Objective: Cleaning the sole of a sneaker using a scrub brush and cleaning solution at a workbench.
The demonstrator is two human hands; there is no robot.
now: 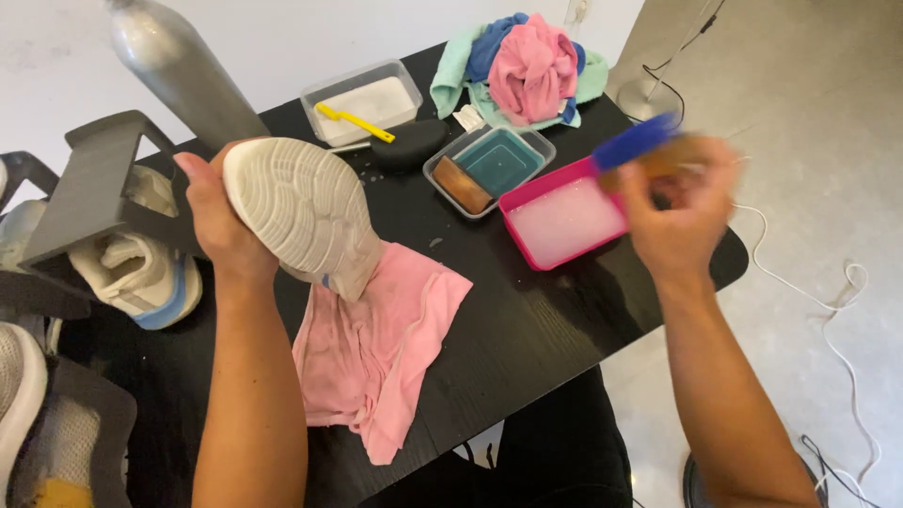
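While the left hand (218, 221) grips a white sneaker (303, 214) sole-up above a crumpled pink cloth (376, 348) near the black tabletop's (527, 329) middle, the right hand (675, 218), blurred, closes its fingers around a blue-handled brush (638, 143) just over the pink tray of foamy water (564, 221) by the right edge. Behind sit a clear tub with a yellow toothbrush (356, 120) and piled rags (527, 66).
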